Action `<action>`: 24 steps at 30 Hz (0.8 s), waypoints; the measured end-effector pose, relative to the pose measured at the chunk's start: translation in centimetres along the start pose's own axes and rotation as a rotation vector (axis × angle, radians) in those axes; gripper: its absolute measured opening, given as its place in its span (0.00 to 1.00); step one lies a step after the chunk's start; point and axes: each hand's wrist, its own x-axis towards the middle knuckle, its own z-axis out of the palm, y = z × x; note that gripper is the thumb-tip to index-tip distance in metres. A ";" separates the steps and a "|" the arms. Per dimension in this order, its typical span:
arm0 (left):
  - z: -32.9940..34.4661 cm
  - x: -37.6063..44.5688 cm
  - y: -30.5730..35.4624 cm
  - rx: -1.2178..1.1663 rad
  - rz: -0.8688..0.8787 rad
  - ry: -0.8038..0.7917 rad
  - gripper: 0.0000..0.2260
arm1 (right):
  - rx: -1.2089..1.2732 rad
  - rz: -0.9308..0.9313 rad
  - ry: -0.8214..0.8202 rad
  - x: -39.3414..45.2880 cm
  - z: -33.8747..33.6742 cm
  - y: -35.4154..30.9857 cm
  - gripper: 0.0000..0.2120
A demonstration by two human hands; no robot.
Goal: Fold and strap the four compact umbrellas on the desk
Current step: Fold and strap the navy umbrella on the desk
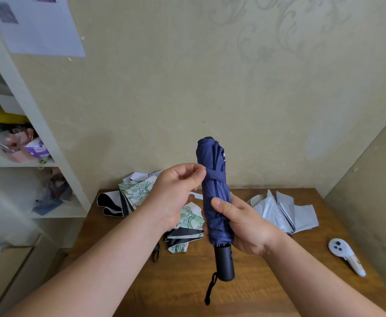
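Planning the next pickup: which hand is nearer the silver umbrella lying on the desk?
Right. The right hand, gripping the navy umbrella, is just left of the silver umbrella; the left hand pinches the strap farther left, beyond the navy umbrella.

Bare forearms, nothing worn

Both arms show uncovered from elbow to fingertips: no sleeves, watch, rings or gloves on the left hand or the right hand; fingernails are short and unpainted.
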 end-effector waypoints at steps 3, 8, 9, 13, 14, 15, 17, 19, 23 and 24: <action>0.2 0.1 -0.1 0.017 0.022 0.029 0.04 | -0.021 -0.014 -0.009 0.2 -0.1 0.3 0.10; -0.3 0.6 -0.6 0.098 0.055 0.106 0.07 | -0.094 -0.051 -0.002 0.3 -0.4 0.6 0.16; -0.5 0.8 -0.6 0.116 0.045 0.105 0.08 | -0.124 -0.064 0.013 0.3 -0.4 0.6 0.15; -1.0 1.0 -1.1 0.158 -0.008 0.082 0.10 | -0.267 -0.078 0.099 0.7 -0.2 1.1 0.20; -1.0 1.1 -1.4 0.147 -0.019 0.070 0.13 | -0.283 -0.074 0.107 0.7 0.0 1.2 0.22; -1.2 1.3 -1.5 0.114 -0.035 0.042 0.17 | -0.289 -0.064 0.099 0.7 0.3 1.1 0.23; -1.9 1.7 -1.6 0.005 -0.110 -0.098 0.27 | -0.280 -0.044 0.042 0.5 0.7 1.0 0.19; -2.9 1.8 -1.5 -0.109 -0.183 -0.378 0.39 | -0.263 -0.024 -0.046 0.2 1.1 0.9 0.16; -3.7 1.9 -1.1 -0.467 -0.174 -0.734 0.40 | -0.039 0.081 -0.388 -0.2 2.1 1.7 0.19; -3.4 2.0 -0.7 -0.509 -0.158 -0.721 0.38 | 0.042 0.114 -0.444 -0.2 2.1 1.8 0.21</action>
